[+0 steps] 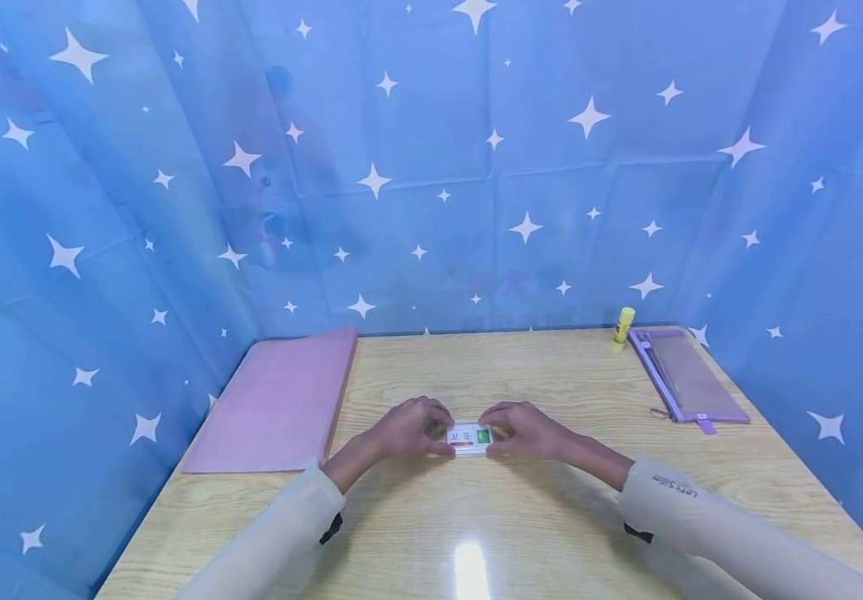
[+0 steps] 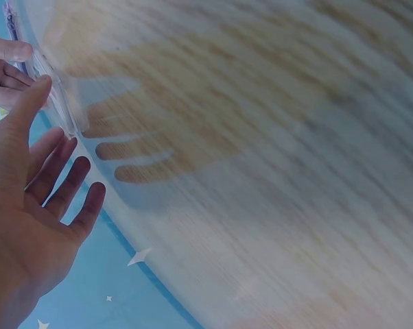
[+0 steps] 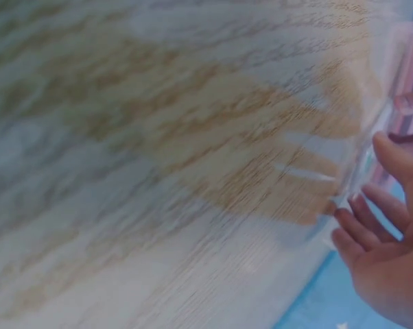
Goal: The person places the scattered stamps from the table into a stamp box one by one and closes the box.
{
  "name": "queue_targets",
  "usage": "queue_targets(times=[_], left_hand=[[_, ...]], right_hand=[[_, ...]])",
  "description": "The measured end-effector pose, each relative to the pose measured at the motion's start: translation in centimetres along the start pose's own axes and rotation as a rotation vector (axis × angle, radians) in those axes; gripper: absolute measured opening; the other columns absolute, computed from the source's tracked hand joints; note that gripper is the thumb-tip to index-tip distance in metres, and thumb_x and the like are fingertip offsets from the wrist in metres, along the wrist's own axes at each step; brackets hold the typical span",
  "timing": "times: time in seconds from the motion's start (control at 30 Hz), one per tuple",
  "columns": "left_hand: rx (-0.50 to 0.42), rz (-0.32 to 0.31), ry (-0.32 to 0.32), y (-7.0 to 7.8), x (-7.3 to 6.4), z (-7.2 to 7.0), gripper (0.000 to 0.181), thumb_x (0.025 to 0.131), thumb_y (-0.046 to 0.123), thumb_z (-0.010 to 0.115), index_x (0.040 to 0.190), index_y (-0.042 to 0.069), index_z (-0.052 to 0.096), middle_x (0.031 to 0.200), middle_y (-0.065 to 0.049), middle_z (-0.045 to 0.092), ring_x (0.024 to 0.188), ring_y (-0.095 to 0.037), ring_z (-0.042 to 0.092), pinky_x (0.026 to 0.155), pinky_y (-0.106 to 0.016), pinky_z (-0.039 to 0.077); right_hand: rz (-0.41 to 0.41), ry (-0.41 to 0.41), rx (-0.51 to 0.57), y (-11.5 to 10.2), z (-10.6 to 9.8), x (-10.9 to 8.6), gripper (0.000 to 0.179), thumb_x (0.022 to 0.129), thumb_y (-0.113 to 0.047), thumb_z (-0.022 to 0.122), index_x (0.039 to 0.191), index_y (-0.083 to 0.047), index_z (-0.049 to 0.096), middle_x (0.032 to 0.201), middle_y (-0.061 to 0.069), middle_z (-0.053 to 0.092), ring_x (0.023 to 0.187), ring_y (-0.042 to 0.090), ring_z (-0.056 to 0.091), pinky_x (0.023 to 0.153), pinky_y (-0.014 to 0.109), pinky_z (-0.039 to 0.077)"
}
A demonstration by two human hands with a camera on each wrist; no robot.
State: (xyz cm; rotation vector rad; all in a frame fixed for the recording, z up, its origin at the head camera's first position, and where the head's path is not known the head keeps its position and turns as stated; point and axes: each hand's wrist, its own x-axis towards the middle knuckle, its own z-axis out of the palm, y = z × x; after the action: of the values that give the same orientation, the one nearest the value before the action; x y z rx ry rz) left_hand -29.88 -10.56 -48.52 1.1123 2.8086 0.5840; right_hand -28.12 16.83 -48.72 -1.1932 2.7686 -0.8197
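Note:
Between my two hands is a small flat clear plastic pack with a white label, a reddish strip and a green square. My left hand pinches its left end between thumb and index finger. At the right end, the thumb and index finger of my right hand pinch it the same way. In the left wrist view the pack appears edge-on and the other left-hand fingers spread out loosely. In the right wrist view the right hand's remaining fingers reach toward the tabletop.
A pink folder lies at the left of the wood-grain table. At the back right stands a yellow glue stick, with a purple zip pencil pouch beside it. A blue star-patterned curtain hangs behind the table.

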Motion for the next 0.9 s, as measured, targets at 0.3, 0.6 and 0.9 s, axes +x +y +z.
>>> queue_targets(times=[0.3,0.6,0.9], left_hand=[[-0.003,-0.005,-0.009,0.15,-0.06,-0.09,0.046,0.083,0.043,0.088,0.119,0.015,0.079,0.125,0.001,0.072,0.115,-0.015,0.064,0.097,-0.032,0.052],[-0.02,-0.024,-0.017,0.29,-0.17,-0.04,0.049,0.082,0.042,0.089,0.12,0.015,0.078,0.125,0.001,0.071,0.114,-0.014,0.063,0.098,-0.032,0.052],[-0.007,-0.022,-0.022,0.35,-0.2,-0.04,0.05,0.082,0.045,0.089,0.121,0.015,0.078,0.125,0.002,0.071,0.114,-0.014,0.063,0.097,-0.032,0.052]], right_hand=[[0.013,0.0,0.032,-0.17,-0.09,-0.15,0.045,0.086,-0.017,0.086,0.123,0.004,0.072,0.126,0.02,0.07,0.118,0.039,0.065,0.093,0.047,0.054],[0.02,0.002,0.074,-0.09,0.01,-0.27,0.048,0.085,-0.019,0.087,0.124,0.004,0.072,0.127,0.02,0.07,0.12,0.041,0.064,0.101,0.056,0.051],[0.015,0.002,0.069,-0.11,0.1,-0.34,0.047,0.086,-0.019,0.087,0.124,0.004,0.072,0.127,0.02,0.07,0.12,0.04,0.064,0.099,0.055,0.052]])
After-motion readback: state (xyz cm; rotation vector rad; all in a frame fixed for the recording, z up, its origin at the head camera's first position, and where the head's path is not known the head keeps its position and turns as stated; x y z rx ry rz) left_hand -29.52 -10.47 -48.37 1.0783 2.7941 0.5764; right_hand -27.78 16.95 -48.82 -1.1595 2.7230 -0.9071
